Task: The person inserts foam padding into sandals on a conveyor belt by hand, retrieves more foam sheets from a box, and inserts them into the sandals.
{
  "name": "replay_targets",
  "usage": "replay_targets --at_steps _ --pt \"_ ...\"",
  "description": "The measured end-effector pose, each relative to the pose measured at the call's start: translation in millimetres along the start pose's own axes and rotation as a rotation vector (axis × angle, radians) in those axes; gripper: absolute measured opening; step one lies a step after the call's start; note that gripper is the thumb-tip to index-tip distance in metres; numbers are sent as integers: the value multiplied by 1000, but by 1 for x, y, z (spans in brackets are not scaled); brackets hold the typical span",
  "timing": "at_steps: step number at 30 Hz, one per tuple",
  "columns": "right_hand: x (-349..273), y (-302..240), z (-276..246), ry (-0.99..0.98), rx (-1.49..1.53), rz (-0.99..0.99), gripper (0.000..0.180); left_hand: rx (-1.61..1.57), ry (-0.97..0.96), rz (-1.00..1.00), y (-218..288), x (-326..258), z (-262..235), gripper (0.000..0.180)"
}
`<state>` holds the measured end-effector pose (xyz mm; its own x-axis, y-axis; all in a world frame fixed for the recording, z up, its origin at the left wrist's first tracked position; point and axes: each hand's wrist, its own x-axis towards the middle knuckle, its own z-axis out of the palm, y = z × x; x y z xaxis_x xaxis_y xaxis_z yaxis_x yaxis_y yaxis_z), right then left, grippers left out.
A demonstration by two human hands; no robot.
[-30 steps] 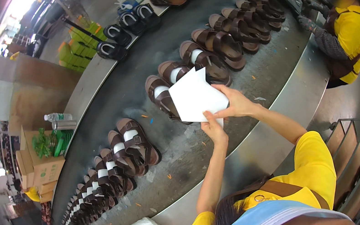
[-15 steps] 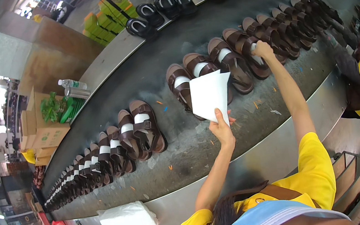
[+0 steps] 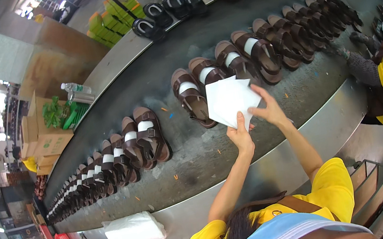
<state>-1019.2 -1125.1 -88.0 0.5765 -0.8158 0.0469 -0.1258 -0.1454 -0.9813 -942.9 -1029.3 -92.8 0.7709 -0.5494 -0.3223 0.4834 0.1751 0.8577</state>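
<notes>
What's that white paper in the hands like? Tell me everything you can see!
The paper is white, seemingly several thin sheets stacked unevenly, with pointy corners. It's held up over the belt, partly hiding brown sandals. The left hand grips its lower edge, thumb in front; the right hand is at its right edge, though whether it pinches is unclear.

The white sheets [image 3: 229,104] at the dial's centre look like smooth, matt paper. Toward two o'clock, the brown sandals [image 3: 266,60] have leather-like straps with a slight sheen. Beneath them the dark work surface [image 3: 197,160] is matt and scuffed; the bench edge [image 3: 258,174] at five is smooth, softly shining metal. Wrinkled, glossy plastic covers a white package [image 3: 133,229] at seven; at nine, matt cardboard cartons [image 3: 52,136]; at ten, a clear plastic bottle [image 3: 75,89].
</notes>
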Motion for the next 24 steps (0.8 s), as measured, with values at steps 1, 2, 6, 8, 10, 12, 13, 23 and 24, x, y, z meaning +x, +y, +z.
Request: replay_targets --at_steps 1,2,6,8,10,12,13,23,24 --pt "-5 1 3 -47 39 83 74 16 2 39 -4 -1 4 30" --pt "-9 5 5 -88 82 167 78 22 -18 26 -8 -2 5 30" --pt "42 -14 -55 216 -132 10 47 127 -16 53 -15 -3 -2 48" --pt "79 11 -131 521 -531 -126 42 161 33 21 -15 -6 4 52" --pt "112 25 -188 582 -729 110 41 206 43 24 -13 -5 7 53" --pt "141 41 -210 497 -925 284 41 181 64 41 -13 1 8 51" --pt "155 55 -216 447 -949 340 39 185 64 43 -14 3 11 51" --pt "227 168 -214 275 -268 495 28 188 69 43 -31 7 31 40" --pt "222 171 -215 273 122 499 31 176 61 28 -31 6 34 38"
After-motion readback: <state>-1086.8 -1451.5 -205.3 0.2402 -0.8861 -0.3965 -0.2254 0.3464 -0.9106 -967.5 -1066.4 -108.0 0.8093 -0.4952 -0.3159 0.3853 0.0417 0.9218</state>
